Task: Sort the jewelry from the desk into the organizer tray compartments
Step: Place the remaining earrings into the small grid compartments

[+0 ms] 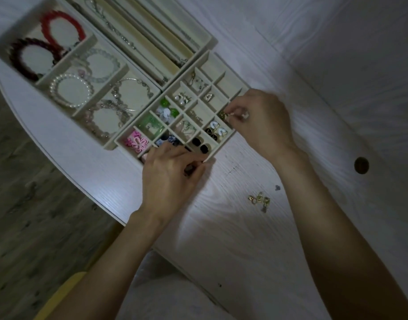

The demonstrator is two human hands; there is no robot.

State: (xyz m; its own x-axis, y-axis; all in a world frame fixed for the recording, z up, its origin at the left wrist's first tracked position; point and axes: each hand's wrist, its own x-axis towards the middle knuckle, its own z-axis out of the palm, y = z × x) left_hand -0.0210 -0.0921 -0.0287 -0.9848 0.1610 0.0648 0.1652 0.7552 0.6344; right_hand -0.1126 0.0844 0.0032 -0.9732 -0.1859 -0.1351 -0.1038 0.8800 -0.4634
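A cream organizer tray (209,57) with many small compartments lies on the white desk (233,227); most compartments hold earrings. My right hand (260,123) pinches a small gold earring (223,115) over a compartment on the tray's right edge. My left hand (170,174) rests at the tray's near corner, fingers curled around its edge. A few small gold earrings (260,200) lie loose on the desk below my right wrist, with a tiny dark piece (277,187) beside them.
A bracelet tray (42,82) with red, dark, pearl and clear bead bracelets sits at the left. A long-slot tray (207,36) with chains sits at the back. A round cable hole (361,165) is at the right. The desk's curved edge (60,165) drops to wooden floor.
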